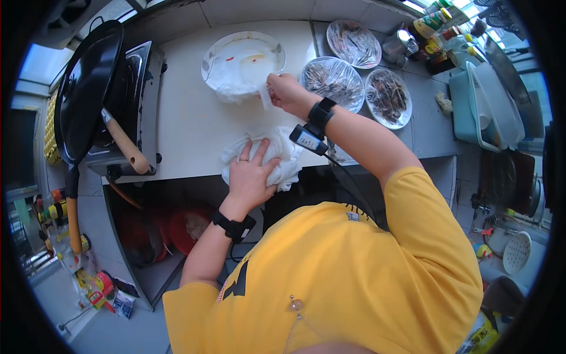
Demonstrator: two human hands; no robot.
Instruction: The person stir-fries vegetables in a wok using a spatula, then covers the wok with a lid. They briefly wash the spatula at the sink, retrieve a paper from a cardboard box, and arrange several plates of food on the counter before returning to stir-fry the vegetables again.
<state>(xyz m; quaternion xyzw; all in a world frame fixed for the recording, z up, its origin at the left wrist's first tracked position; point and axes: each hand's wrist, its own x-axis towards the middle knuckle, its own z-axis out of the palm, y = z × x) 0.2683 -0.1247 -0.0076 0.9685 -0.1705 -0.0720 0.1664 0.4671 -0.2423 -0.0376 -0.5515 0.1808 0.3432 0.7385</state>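
A white plate (243,57) with a patterned rim, small red bits and a smear of liquid stands on the white countertop. Crumpled clear plastic film (236,95) hangs at its near edge. My right hand (285,93) pinches a strip of the film beside the plate's lower right rim. My left hand (252,177) lies with fingers spread on a bunched white cloth (285,163) at the counter's front edge. Just right of the plate are film-covered dishes of food: one in the middle (331,82), one behind (353,43) and one at the right (389,97).
At the left, a gas stove (148,101) carries a black wok (90,88) and a wooden handle (128,144). Sauce bottles (426,26) and a metal can (399,44) stand at the back right, near a light-blue plastic bin (464,106). Below the counter is a red basin (181,234).
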